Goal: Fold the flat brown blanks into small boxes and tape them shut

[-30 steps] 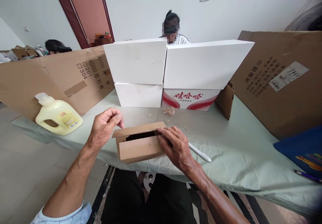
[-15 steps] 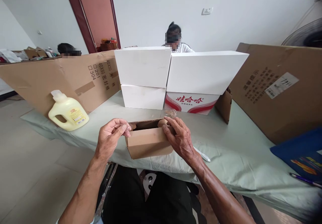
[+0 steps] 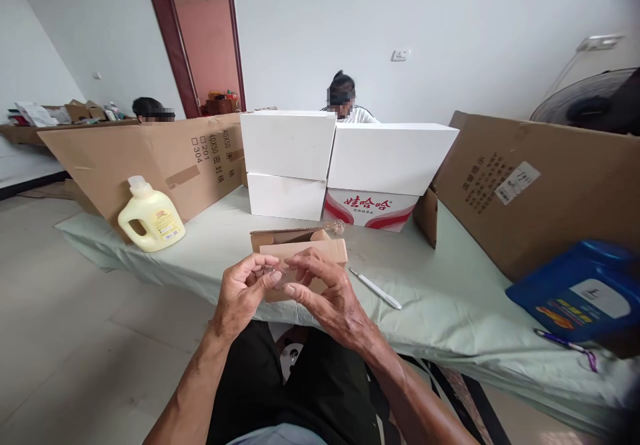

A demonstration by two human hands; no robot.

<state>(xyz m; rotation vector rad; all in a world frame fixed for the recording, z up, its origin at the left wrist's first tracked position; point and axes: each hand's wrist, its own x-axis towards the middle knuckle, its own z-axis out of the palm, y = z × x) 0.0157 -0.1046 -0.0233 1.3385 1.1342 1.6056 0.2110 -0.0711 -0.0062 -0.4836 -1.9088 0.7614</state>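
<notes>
In front of the small brown cardboard box (image 3: 303,252), my left hand (image 3: 245,292) is closed in a pinch on a small clear plastic piece (image 3: 277,273). What exactly the piece is cannot be made out. My right hand (image 3: 327,292) faces it, thumb and fingers apart and curved around air, with the fingertips close to the clear piece. The box stands at the table's near edge with its top open, and its front is partly hidden behind my hands. To the right of the box lies a white pen-like tool (image 3: 375,288). A crumpled clear plastic bit (image 3: 335,227) lies just behind the box.
White boxes (image 3: 287,145) and a red-and-white printed carton (image 3: 370,210) are stacked ahead. Large cardboard sheets (image 3: 200,165) flank the table (image 3: 465,312). A pale yellow jug (image 3: 153,218) stands left, a blue bottle (image 3: 575,292) and purple pen (image 3: 560,340) right. Two people sit beyond.
My right hand has left the box's right side and moved left to meet my left hand. Both hands are now in front of the box. The view has shifted slightly.
</notes>
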